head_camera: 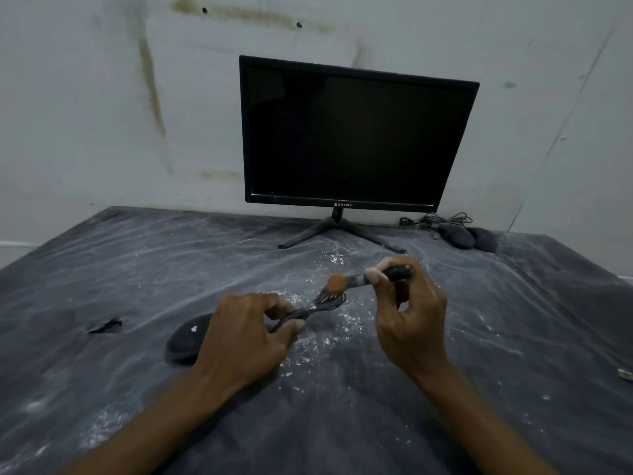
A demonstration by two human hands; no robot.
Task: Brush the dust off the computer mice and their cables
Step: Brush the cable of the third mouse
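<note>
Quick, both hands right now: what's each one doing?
Left hand: pinches the bundled mouse cable.
Right hand: grips the brush, bristles at the cable.

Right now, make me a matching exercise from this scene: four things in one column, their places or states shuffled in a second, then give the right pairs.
Things
1. brush
2. bundled cable
3. monitor
4. two mice

Places or states
A. stands by the wall, screen dark
B. lie at the far right with loose cables, beside the monitor's stand
C. pinched in the left hand
D. gripped in the right hand, bristles at the cable

Pairs: 1-D, 2-C, 3-A, 4-B
</note>
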